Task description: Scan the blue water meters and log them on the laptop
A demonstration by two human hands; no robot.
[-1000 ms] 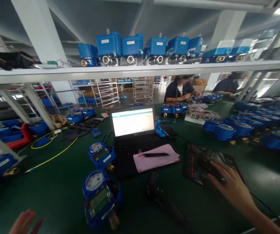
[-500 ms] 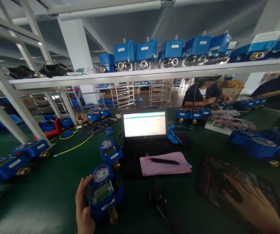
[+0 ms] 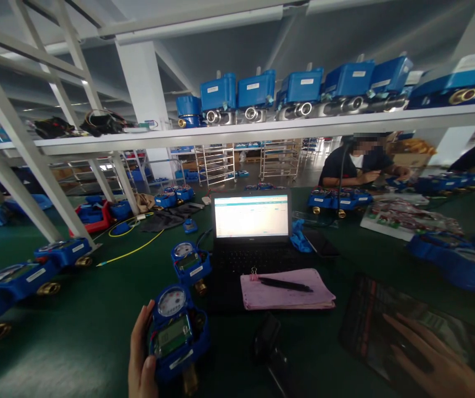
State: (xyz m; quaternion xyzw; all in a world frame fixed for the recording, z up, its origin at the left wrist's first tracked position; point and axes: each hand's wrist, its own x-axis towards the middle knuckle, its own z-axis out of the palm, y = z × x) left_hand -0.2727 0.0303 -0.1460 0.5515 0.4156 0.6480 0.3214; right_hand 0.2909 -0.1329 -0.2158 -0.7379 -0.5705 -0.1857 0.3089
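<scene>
One blue meter (image 3: pixel 179 334) is grasped at its side by the left hand (image 3: pixel 141 356), while the right hand (image 3: pixel 438 356) holds a dark mouse (image 3: pixel 416 355) on a mat (image 3: pixel 364 318).

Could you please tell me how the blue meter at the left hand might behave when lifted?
The blue meter may feel heavy for its size, given its brass-coloured fitting. Its moulded casing looks stiff, so it probably won't flex. The display could be fragile if pressed.
</scene>
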